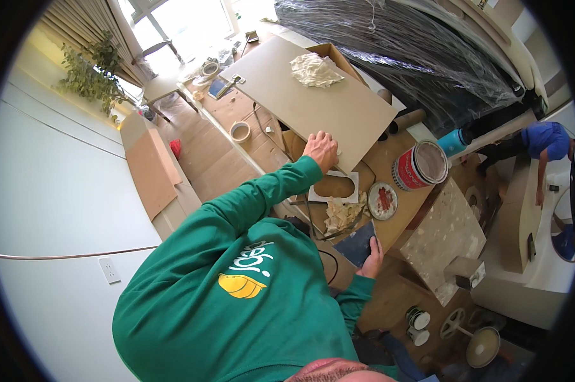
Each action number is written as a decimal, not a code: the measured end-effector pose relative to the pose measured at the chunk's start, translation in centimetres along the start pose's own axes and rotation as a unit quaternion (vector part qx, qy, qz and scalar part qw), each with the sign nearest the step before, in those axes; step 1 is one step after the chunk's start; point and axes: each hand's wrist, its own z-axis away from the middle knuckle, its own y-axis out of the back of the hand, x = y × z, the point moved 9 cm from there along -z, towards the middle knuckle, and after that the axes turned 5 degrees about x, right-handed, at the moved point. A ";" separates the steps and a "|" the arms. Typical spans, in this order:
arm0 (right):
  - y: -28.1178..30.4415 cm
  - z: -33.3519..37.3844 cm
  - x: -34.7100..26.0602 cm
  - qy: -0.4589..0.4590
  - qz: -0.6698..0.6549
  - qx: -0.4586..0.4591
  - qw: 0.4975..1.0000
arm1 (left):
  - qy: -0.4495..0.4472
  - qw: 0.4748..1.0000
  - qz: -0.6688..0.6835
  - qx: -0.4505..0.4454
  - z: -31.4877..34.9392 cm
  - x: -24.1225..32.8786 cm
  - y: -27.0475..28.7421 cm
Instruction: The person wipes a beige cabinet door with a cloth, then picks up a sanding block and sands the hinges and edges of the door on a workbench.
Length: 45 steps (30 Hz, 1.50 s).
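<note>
My left hand is closed over the near edge of a large beige board, with its fingers curled on the top face. Anything under those fingers is hidden. Lower down, my right hand grips a dark blue-grey sheet of sandpaper by its right side. A crumpled cream cloth lies on the far part of the board. Below the board, close to my right hand, are crumpled pale paper, a round lid with reddish residue and a white frame with an oval opening.
A large red-and-white bucket stands right of the board, beside a blue bottle. Tape rolls lie on the worktable's left. Plastic sheeting covers something behind. A spattered panel and cans are at lower right. Another person bends far right.
</note>
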 end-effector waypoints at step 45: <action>5.3 -1.5 0.7 0.026 -0.082 0.056 0.995 | 0.033 0.974 0.194 0.113 2.0 -1.1 3.0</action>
